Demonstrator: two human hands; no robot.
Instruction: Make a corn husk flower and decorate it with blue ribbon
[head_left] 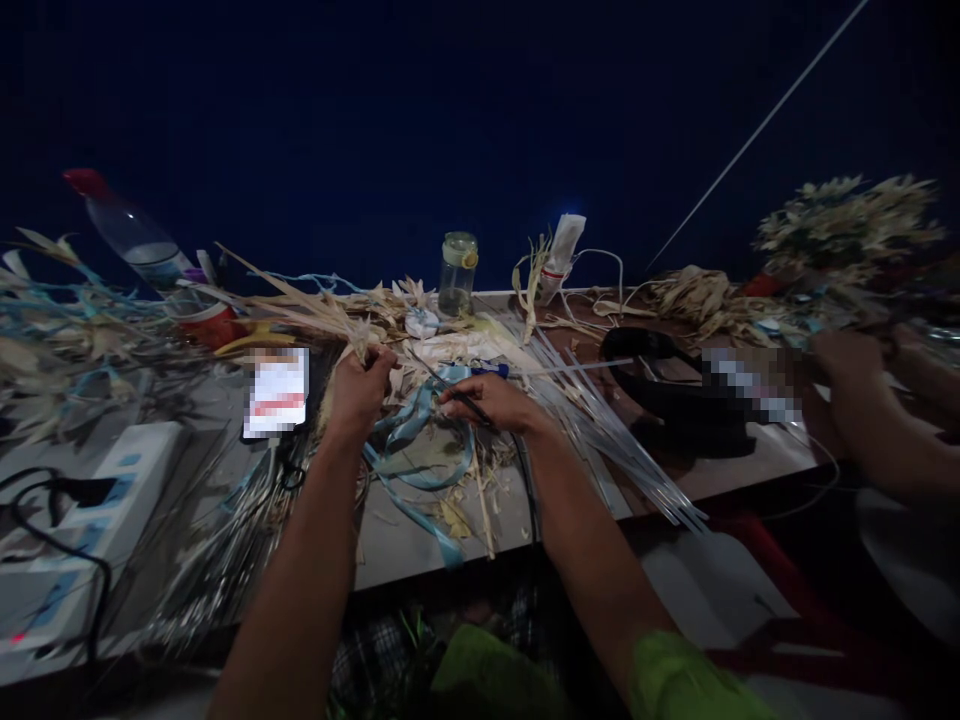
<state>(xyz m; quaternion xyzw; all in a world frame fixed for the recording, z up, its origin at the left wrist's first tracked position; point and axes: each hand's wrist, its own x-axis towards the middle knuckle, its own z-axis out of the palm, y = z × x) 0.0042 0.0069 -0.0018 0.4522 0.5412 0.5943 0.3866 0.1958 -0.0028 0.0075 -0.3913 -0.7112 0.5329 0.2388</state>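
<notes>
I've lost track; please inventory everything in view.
Bottle: 1, clear, far left
Power strip: 1, white, near left
Lit screen: 1, white, left
Wires: many, silvery, near left
Jar: 1, clear, far centre
Ribbons: several, light blue, centre
Rods: several, clear, centre-right
Dried leaves: many, tan, throughout
Unidentified object: 1, black, right
Flower bunch: 1, cream, far right
Co-worker's hand: at least 1, blurred, right edge
Tool: 1, dark, centre
Left hand: 1, bare, holding leaves
Right hand: 1, bare, holding tool

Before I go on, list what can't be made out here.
All in the head view:
Husk: lower end, hidden by left hand.
Tool: its type, dim and partly covered by right hand.
Phone screen: pixelated.
Co-worker's arm: blurred, cut off by right edge.
</notes>
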